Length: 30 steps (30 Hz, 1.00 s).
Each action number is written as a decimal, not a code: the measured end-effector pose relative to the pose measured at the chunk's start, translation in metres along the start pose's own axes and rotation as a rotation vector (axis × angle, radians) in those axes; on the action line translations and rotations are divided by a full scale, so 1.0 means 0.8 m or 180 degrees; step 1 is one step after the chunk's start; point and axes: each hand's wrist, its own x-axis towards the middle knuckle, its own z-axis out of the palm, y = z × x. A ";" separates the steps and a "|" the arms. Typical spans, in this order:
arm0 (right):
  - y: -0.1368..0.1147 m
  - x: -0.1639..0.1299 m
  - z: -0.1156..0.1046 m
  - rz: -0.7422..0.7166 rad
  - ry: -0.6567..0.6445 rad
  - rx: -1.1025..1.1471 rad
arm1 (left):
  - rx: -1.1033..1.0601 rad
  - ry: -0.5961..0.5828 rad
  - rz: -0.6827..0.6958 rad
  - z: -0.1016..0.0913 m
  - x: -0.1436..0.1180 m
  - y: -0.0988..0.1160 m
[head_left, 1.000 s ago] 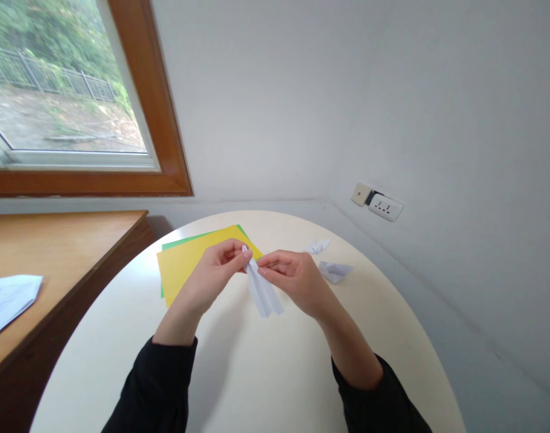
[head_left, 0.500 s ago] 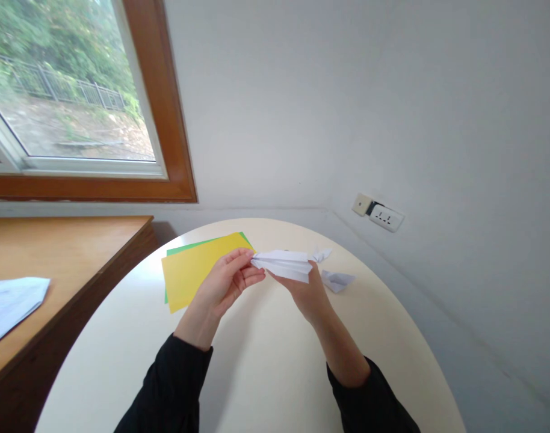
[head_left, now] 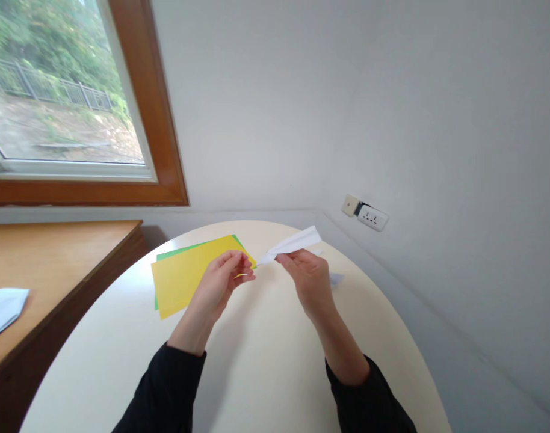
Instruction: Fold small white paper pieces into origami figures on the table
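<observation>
My right hand [head_left: 308, 279] pinches a folded white paper airplane [head_left: 293, 242] from below, between thumb and fingers. Its narrow nose points left and its wider tail tilts up to the right. Just left of the nose is my left hand [head_left: 223, 279], with loosely curled fingers that look apart from the paper and hold nothing I can see. Behind my right hand a small folded white paper piece [head_left: 336, 279] lies on the table, partly hidden.
A yellow sheet [head_left: 180, 279] rests over a green sheet [head_left: 166, 254] on the round white table [head_left: 266, 373]. On the left, a wooden desk [head_left: 53, 258] holds a folded pale paper [head_left: 4, 307]. A wall socket [head_left: 373, 217] and a window are beyond.
My left hand has come off the airplane's nose. My right hand has turned the airplane so its tail points up and right. The view has shifted slightly right.
</observation>
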 end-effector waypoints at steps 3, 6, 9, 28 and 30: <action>-0.020 -0.002 -0.015 -0.0252 0.0546 -0.0097 | -0.0140 0.0226 0.0214 -0.007 0.004 0.003; -0.037 -0.009 -0.035 -0.0673 0.1463 -0.0136 | -0.0349 0.0581 0.0438 -0.013 0.007 0.007; -0.046 -0.027 -0.055 -0.1099 0.2244 -0.0162 | -0.0505 0.0789 0.0513 -0.018 0.010 0.011; 0.083 -0.180 -0.133 0.1279 -0.0253 -0.1500 | 0.0714 0.0555 0.0305 -0.040 0.021 -0.033; 0.084 -0.185 -0.136 0.1320 -0.0241 -0.1485 | 0.1366 0.0379 0.0216 -0.052 0.020 -0.048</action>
